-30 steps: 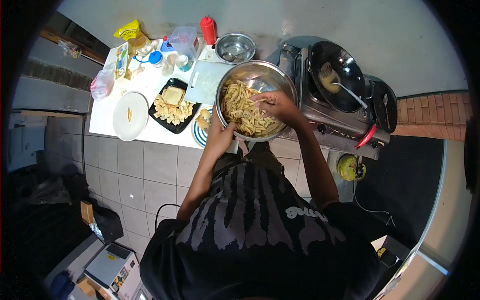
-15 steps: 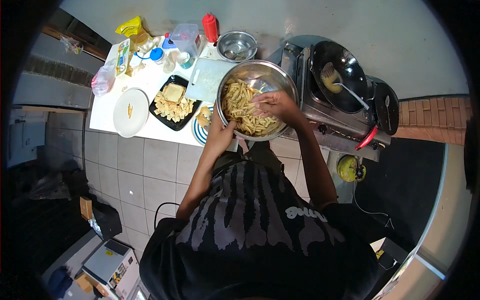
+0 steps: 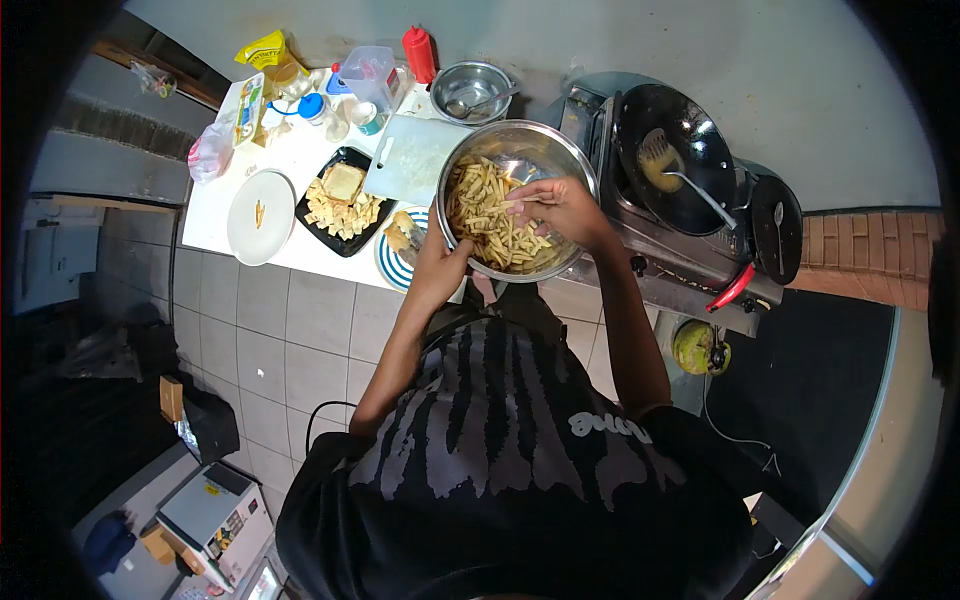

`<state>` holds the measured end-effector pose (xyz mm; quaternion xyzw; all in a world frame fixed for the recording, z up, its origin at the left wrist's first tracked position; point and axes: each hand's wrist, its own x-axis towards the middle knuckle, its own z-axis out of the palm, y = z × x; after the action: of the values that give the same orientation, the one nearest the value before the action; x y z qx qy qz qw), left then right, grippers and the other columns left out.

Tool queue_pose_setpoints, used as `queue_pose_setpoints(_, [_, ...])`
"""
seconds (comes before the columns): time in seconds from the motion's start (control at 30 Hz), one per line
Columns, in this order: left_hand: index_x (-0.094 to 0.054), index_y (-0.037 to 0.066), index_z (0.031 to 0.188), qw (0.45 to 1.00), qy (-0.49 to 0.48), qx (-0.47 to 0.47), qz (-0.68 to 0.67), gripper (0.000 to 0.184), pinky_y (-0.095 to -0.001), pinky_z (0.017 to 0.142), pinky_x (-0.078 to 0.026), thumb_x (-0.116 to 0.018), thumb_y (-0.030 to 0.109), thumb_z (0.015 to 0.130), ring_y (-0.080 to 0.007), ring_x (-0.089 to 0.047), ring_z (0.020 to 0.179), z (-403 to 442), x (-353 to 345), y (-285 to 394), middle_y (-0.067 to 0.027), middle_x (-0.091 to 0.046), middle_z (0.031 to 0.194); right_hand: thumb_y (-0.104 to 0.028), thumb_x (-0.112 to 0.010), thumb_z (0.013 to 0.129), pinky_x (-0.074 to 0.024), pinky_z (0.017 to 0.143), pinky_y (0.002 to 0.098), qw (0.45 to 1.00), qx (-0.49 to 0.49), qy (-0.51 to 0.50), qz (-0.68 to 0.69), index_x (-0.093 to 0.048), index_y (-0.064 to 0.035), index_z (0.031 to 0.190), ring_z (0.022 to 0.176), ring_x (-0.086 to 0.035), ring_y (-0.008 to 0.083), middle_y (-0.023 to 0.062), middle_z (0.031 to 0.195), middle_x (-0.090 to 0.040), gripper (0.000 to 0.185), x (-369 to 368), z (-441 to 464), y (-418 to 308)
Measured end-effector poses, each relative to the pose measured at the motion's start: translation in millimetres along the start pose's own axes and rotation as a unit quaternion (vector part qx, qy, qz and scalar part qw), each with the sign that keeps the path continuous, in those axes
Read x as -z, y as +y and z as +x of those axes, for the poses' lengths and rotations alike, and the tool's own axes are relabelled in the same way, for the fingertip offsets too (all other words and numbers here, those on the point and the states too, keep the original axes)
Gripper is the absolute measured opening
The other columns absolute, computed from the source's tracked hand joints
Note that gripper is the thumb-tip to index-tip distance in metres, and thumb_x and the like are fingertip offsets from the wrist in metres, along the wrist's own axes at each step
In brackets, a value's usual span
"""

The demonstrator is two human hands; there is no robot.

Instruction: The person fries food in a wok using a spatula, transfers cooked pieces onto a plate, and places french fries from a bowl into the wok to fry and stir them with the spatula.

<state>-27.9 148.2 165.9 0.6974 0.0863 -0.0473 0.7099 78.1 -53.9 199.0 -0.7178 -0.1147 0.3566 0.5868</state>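
A large steel mixing bowl (image 3: pixel 575 165) tilts in front of me, with a heap of pale, sauce-coated strips like cut fries (image 3: pixel 485 210) lying toward its left side. My left hand (image 3: pixel 440 265) is closed on the bowl's near-left rim, thumb over the edge. Inside the bowl, my right hand (image 3: pixel 555 208) reaches over the heap, fingers and thumb pinched together around some of the fries. Just left of my left hand is a blue-and-white striped plate (image 3: pixel 385 262) with a piece of browned food (image 3: pixel 400 235) on it.
A black wok (image 3: pixel 700 120) with a slotted spatula (image 3: pixel 700 190) sits on the stove (image 3: pixel 660 235) at right. Leftward are a cutting board (image 3: pixel 410 160), a black tray (image 3: pixel 340 245) of bread pieces and a white plate (image 3: pixel 270 240). Behind stand a smaller steel bowl (image 3: pixel 475 72) and a red squeeze bottle (image 3: pixel 419 55).
My right hand has shifted slightly within the bowl, still over the fries. My left hand keeps its hold on the rim. The view has moved a little.
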Motion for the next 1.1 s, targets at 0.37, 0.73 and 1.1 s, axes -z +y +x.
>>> queue_pose_setpoints(0.37, [-0.016, 0.001, 0.146, 0.998, 0.040, -0.003, 0.040, 0.071, -0.0322, 0.102, -0.038, -0.048, -0.007, 0.082, -0.0214, -0.047, 0.123, -3.0, -51.6, 36.8, -0.0174, -0.044, 0.135, -0.006, -0.068, 0.081, -0.0544, 0.069, 0.0291, 0.972, 0.139, 0.097, -0.164, -0.071, -0.0013, 0.099, 0.079, -0.070, 0.0212, 0.0144, 0.087, -0.071, 0.019, 33.7, -22.0, 2.5])
queue_pose_setpoints(0.73, [-0.014, 0.001, 0.146, 0.996, 0.062, 0.007, -0.061, 0.074, -0.0306, 0.099, -0.042, -0.045, -0.010, 0.080, -0.0213, -0.049, 0.122, -1.6, -93.2, 23.7, -0.0176, -0.044, 0.134, -0.005, -0.068, 0.079, -0.0558, 0.068, 0.0321, 0.937, 0.243, 0.126, -0.218, -0.072, -0.0025, 0.097, 0.075, -0.070, 0.0216, 0.0137, 0.092, -0.071, 0.018, 68.8, -42.2, 4.6])
queue_pose_setpoints(1.1, [-0.012, 0.002, 0.148, 0.995, 0.094, 0.007, -0.028, 0.076, -0.0296, 0.097, -0.043, -0.046, -0.010, 0.081, -0.0204, -0.048, 0.121, -8.2, -123.1, 20.7, -0.0181, -0.045, 0.134, -0.014, -0.076, 0.072, -0.0528, 0.065, 0.0364, 0.929, 0.113, 0.114, -0.332, -0.074, -0.0091, 0.085, 0.071, -0.069, 0.0277, 0.0146, 0.076, -0.069, 0.015, 62.2, -44.1, 43.2])
